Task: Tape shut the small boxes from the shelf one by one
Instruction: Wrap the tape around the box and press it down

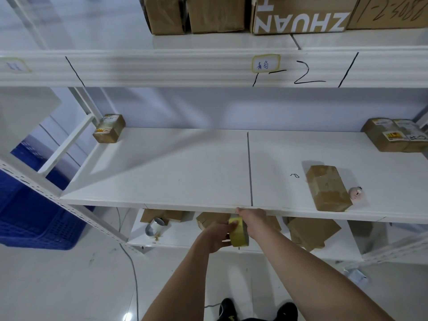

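Both hands below shelf (162, 167) edge. Left hand (217, 236) clamped on yellow tape roll (238, 232); right hand (251, 216) curled at roll's top. Small box (327, 187) lies on shelf, right side.

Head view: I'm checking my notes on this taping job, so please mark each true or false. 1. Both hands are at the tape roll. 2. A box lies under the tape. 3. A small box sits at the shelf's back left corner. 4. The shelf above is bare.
1. True: left hand and right hand meet at the tape roll.
2. False: the nearest box lies apart on the shelf.
3. True: small box.
4. False: large cartons stand there.
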### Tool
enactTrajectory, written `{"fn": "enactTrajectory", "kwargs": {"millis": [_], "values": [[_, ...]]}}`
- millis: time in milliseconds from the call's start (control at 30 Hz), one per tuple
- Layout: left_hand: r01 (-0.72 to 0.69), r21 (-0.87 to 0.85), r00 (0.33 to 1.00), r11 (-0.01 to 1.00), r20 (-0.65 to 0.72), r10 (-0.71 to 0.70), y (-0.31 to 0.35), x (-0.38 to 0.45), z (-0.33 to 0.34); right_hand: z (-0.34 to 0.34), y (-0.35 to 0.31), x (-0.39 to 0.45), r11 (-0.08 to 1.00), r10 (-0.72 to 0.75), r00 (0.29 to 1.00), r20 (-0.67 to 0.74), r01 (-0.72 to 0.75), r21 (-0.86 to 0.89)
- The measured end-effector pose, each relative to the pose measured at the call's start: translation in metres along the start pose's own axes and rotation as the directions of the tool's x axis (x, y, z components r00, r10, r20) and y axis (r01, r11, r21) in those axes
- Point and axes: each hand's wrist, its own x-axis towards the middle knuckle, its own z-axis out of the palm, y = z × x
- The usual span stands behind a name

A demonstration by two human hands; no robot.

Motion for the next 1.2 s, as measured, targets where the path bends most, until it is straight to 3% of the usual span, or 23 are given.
{"fn": "enactTrajectory", "kwargs": {"millis": [433,700,867,1000,1100,1200], "values": [[-0.014,-0.215,1.0,0.976,0.009,0.016,-0.007,-0.008,0.011,0.001,-0.011,-0.013,0.949,-0.21,0.974,-0.087,0.182,-0.256],[-0.052,-0.263,0.997,0.963,0.035,0.063,-0.011,-0.016,0.004,0.01,-0.015,-0.03,0.823,-0.454,0.891,-0.011,0.414,-0.389],[-0.082,-0.311,0.99,0.947,0.081,0.112,-0.014,-0.021,0.005,0.011,-0.019,-0.037,0.75,-0.508,0.857,0.09,0.491,-0.443],[-0.176,-0.239,0.98,0.955,0.054,0.194,0.0,-0.023,0.001,-0.003,-0.034,-0.031,0.833,-0.426,0.899,0.097,0.432,-0.345],[-0.248,-0.073,0.967,0.966,0.05,0.252,0.02,-0.025,-0.002,-0.02,-0.044,-0.023,0.96,-0.242,0.961,0.136,0.258,-0.113],[-0.295,0.129,0.955,0.947,0.063,0.289,0.04,-0.025,-0.004,-0.042,-0.05,-0.019,0.991,-0.136,0.956,0.26,0.131,0.039]]}}
